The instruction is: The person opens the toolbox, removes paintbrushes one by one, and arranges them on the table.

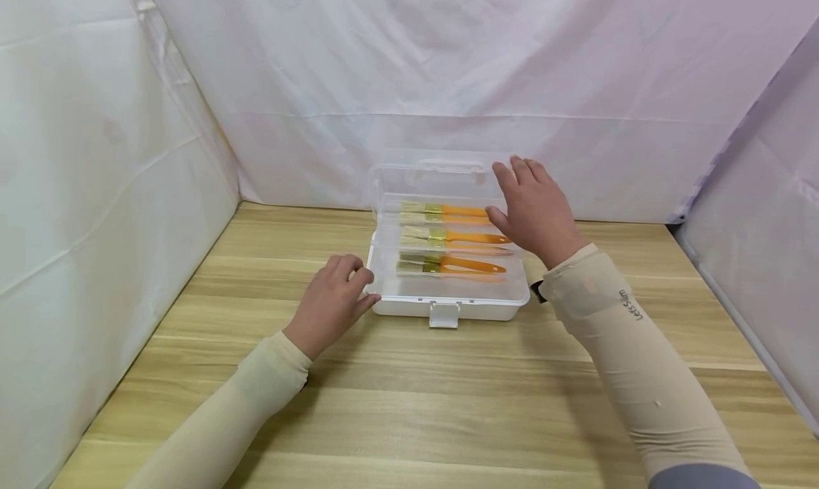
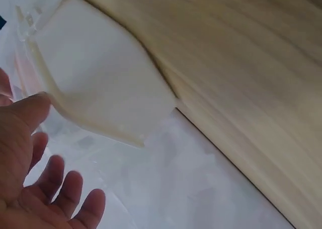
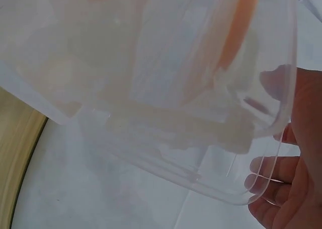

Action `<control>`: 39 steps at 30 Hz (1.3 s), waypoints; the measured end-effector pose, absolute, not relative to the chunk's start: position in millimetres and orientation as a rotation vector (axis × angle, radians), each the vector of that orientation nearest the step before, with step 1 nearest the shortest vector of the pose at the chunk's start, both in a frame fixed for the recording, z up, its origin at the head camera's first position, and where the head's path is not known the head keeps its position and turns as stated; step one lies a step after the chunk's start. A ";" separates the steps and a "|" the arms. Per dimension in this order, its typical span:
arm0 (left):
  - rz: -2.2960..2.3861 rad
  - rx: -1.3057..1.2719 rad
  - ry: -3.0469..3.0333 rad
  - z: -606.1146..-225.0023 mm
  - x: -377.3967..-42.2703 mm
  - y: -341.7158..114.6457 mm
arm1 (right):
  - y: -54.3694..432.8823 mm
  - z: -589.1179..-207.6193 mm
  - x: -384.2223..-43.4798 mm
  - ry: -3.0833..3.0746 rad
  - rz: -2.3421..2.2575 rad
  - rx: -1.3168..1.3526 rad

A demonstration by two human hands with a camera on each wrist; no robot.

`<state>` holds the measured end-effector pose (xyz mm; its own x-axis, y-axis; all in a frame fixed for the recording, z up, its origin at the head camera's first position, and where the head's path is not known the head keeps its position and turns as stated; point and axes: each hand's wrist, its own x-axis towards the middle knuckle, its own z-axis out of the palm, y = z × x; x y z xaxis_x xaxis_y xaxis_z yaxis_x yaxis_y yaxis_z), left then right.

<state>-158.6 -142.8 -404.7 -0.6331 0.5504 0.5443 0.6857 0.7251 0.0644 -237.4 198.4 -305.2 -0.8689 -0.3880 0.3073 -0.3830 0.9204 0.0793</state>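
A white plastic box (image 1: 448, 309) with a raised clear lid (image 1: 441, 178) sits towards the back of the table. Paintbrushes (image 1: 470, 265) with orange handles and pale bristles lie side by side inside; paler orange shapes show beside them. At the box's front left corner my left hand (image 1: 335, 297) touches the rim with its thumb, the other fingers loosely bent. My right hand (image 1: 534, 208) holds the lid's right edge; through the clear plastic in the right wrist view, its thumb and fingertips (image 3: 269, 186) are visible at that edge.
A latch (image 1: 444, 315) hangs folded down at the box's front. Wood-grain table (image 1: 441, 404) extends in front of the box. White sheets (image 1: 409, 62) enclose the back and both sides.
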 end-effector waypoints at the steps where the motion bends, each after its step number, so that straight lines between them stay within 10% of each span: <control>1: -0.352 -0.955 -2.427 -403.5 -157.7 -141.2 | 198.4 -305.5 -237.7 -2.757 -0.028 0.573; 39: 0.127 -1.325 -2.756 -417.0 -138.5 -129.0 | 197.7 -309.2 -259.2 -2.889 -0.025 0.617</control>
<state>-138.5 -129.0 -417.0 -0.6223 0.7819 0.0373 0.7751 0.6222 -0.1099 -259.2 197.7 -309.2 -0.8960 -0.4062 0.1792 -0.4031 0.9135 0.0551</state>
